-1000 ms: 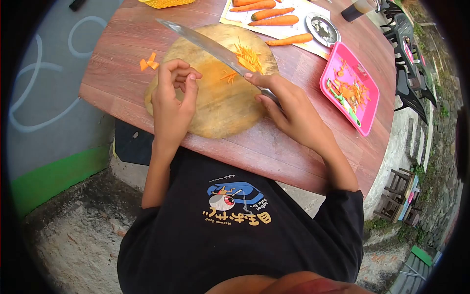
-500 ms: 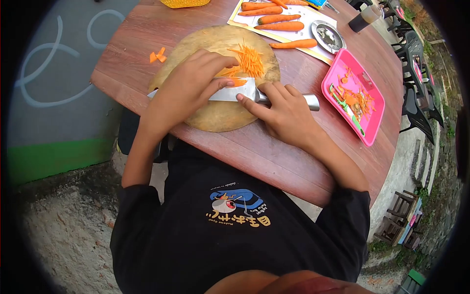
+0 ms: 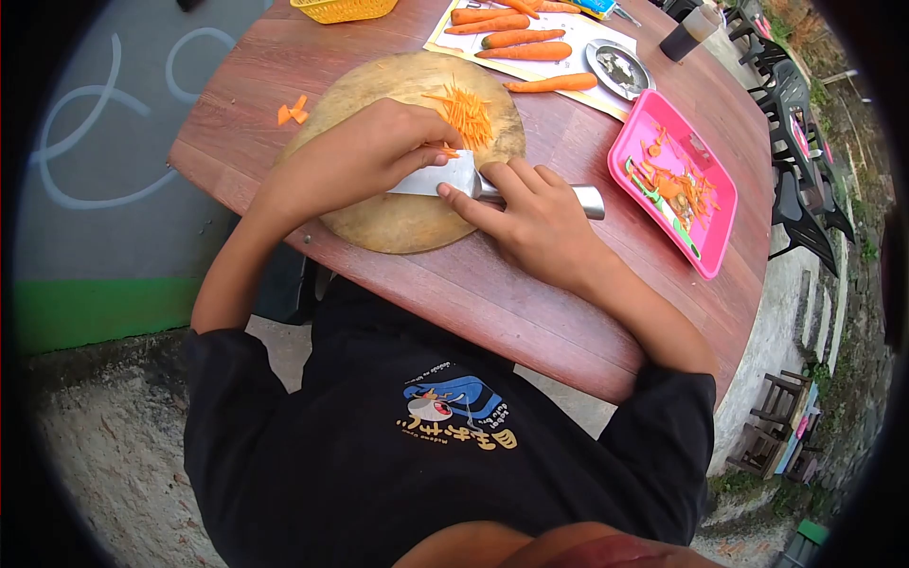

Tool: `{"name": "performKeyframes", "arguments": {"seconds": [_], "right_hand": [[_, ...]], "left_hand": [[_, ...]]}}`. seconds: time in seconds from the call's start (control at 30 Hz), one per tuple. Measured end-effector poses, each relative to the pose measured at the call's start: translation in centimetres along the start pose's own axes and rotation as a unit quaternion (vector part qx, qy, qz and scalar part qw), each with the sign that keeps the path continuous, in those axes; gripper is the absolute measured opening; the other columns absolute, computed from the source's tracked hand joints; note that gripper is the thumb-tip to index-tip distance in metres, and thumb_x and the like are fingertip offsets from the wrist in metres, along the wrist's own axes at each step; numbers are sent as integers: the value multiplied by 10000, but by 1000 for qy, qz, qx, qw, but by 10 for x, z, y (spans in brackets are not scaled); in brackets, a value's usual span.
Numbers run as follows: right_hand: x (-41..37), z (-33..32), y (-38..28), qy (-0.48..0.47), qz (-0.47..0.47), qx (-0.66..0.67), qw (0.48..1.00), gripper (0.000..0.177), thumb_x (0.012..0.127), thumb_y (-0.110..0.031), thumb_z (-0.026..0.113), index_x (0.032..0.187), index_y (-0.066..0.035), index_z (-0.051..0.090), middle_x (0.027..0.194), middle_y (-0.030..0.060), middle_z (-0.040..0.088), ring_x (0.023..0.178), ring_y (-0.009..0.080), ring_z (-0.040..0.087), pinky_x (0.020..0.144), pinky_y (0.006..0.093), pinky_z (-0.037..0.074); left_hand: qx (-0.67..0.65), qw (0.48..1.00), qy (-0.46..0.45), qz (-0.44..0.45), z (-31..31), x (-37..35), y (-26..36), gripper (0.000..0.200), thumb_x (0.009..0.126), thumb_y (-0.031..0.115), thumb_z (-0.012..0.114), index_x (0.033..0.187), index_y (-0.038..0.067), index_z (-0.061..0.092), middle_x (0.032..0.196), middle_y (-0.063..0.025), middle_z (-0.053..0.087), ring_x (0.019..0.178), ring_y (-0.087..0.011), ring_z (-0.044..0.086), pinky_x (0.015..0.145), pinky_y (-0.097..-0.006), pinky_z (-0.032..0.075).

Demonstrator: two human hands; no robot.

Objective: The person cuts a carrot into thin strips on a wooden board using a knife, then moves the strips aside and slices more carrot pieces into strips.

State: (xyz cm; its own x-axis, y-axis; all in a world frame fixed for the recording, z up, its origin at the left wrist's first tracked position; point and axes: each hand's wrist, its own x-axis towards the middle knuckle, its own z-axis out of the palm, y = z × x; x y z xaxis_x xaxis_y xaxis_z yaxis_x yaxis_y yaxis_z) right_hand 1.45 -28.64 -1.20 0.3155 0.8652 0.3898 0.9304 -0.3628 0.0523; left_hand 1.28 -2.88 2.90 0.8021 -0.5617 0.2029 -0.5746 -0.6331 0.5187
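My right hand (image 3: 530, 213) is closed around the handle end of a wide-bladed knife (image 3: 431, 178), its thumb along the blade's base. The blade lies low over a round wooden cutting board (image 3: 407, 232). My left hand (image 3: 393, 137) arches over the blade, fingers and thumb pinched on a few carrot strips (image 3: 450, 152) just above the metal. Its wrist hides the blade's tip. Beyond the fingertips a pile of shredded carrot (image 3: 469, 114) rests on the board.
Whole carrots (image 3: 525, 51) lie on a white sheet near a metal ashtray (image 3: 619, 69). To the right, a pink tray (image 3: 653, 118) holds peelings and a green-handled peeler (image 3: 677, 222). Carrot pieces (image 3: 294, 111) sit left of the board. A yellow basket (image 3: 343, 9) and a dark bottle (image 3: 690, 33) stand farther back.
My left hand has turned and its fingers have drawn together into a pinch, with the forearm swung outward. The carrot slice on the blade now shows only as strips at the fingertips.
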Motion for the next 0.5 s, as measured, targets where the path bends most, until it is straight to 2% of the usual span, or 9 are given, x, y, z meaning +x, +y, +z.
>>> {"name": "performKeyframes", "arguments": {"seconds": [0.17,0.23,0.27,0.33,0.47,0.5], "right_hand": [[-1,1,0,5,11,6,1000,444,908,-185,616,1348,-221,663,1085,94,577,981,238,611,755,369,491],[-1,3,0,17,4,6,1000,446,912,-183,617,1354,-222,657,1077,93,577,974,239,610,745,369,488],[-1,4,0,24,-9,5,1000,448,915,-181,618,1360,-222,652,1069,92,578,966,239,609,735,368,484],[-1,1,-1,15,-10,8,1000,493,882,-151,648,1368,-235,654,1077,96,595,946,245,615,725,374,500],[0,1,-1,14,-7,9,1000,555,838,-122,689,1375,-254,656,1078,96,608,915,251,620,706,374,515],[0,0,-2,11,-1,12,1000,559,834,-121,692,1375,-256,656,1074,95,606,913,251,618,705,374,514]], "left_hand": [[-4,1000,-6,21,-1,7,-12,235,979,190,664,1092,-9,716,1018,-158,735,930,-335,683,838,-411,524],[49,995,80,46,-3,12,-22,225,983,191,659,1095,3,714,988,-155,728,880,-329,681,804,-395,524],[50,994,85,45,-7,17,-25,225,983,191,659,1095,3,714,988,-155,728,880,-329,681,804,-395,524],[53,995,85,31,-17,21,-31,191,981,160,660,1074,-1,702,952,-150,722,890,-301,685,809,-391,522],[16,997,76,6,-26,32,-34,146,976,104,644,1030,-17,708,991,-176,716,917,-328,681,824,-411,537],[25,997,70,19,-25,34,-38,120,970,94,656,1016,-11,692,982,-149,700,922,-298,671,823,-392,528]]}}
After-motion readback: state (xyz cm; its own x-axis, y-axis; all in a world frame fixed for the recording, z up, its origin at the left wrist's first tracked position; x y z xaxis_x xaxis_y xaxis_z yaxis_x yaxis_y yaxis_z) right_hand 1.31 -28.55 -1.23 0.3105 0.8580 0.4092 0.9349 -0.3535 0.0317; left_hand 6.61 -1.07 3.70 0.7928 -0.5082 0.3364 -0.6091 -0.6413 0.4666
